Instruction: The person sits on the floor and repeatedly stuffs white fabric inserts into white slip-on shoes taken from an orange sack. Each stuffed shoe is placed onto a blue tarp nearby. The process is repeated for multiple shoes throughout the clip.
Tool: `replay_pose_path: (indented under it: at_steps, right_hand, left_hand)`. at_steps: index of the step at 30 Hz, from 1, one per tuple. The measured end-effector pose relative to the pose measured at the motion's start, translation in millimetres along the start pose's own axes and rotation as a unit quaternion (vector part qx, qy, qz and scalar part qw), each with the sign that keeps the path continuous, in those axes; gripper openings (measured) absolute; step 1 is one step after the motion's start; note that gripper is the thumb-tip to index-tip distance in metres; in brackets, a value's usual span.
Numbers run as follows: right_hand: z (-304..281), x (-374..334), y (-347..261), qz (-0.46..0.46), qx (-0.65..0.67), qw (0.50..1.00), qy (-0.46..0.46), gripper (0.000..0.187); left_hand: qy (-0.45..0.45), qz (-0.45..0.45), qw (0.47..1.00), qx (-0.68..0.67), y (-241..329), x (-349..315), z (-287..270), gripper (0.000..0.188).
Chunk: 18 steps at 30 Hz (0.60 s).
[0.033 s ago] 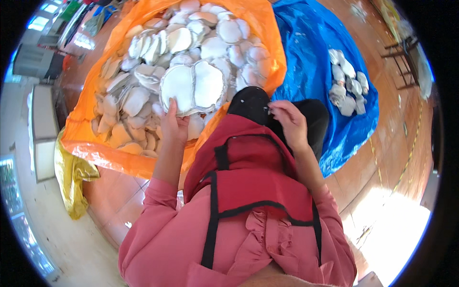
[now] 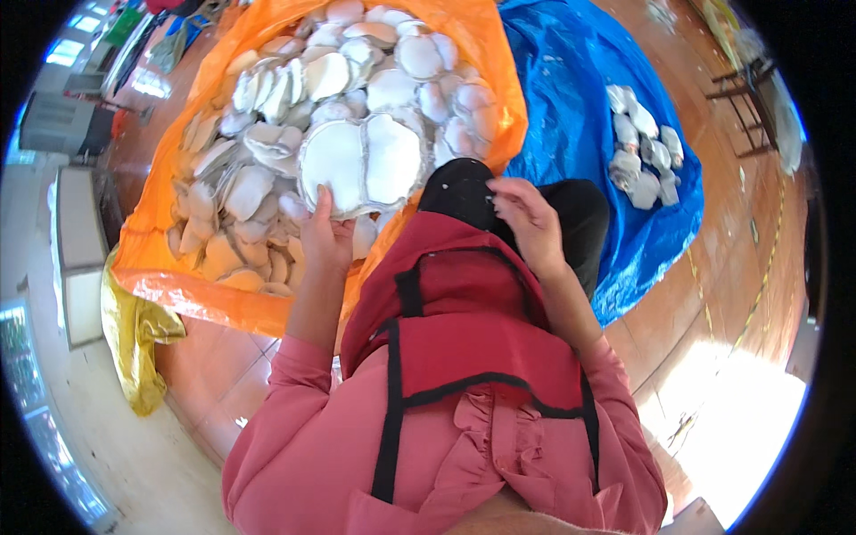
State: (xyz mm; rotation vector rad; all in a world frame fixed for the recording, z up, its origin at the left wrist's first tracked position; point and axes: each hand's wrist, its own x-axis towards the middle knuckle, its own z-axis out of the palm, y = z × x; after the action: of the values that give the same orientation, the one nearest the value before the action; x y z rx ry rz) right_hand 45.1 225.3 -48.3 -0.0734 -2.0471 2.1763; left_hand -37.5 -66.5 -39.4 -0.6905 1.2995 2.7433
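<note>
A white pad (image 2: 364,165) with two rounded halves and a greyish border is held up over the near right part of a pile of similar pads (image 2: 332,76) in an orange sheet (image 2: 227,303). The left hand (image 2: 328,235) is clamped on its lower left edge, thumb on the upper face; the other fingers are mostly hidden, so their spread underneath cannot be told. The right hand (image 2: 533,230) is apart from the pad, by the black-trousered knee (image 2: 459,192). Its fingers are curled close together, and I cannot tell whether their tips pinch anything or touch the cloth. The pad hides part of the pile behind it. To the right, small whitish bundles (image 2: 644,147) lie on a blue sheet (image 2: 571,125), their details hard to make out; the legs partly cover this sheet, and the orange sheet is cut off at the top
</note>
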Motion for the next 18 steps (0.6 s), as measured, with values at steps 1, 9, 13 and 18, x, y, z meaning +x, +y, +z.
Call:
replay_pose_path:
  at_steps: [1,9,13,18]
  right_hand:
    - [6,4,8,-0.044,-0.032,0.998,-0.015,0.039]
    - [22,-9,34,-0.064,0.016,0.997,-0.034,0.042]
    - [12,-14,33,-0.016,-0.07,0.996,-0.053,0.039]
    - [6,-27,29,0.077,-0.095,0.983,-0.14,0.061]
  left_hand:
    - [-0.019,-0.005,1.0,0.011,-8,-9,6,0.041]
    - [-0.109,-0.043,0.991,0.058,-49,-47,17,0.04]
    - [-0.125,-0.085,0.987,0.062,-42,-51,35,0.042]
    - [-0.145,-0.075,0.984,0.077,-47,-56,51,0.042]
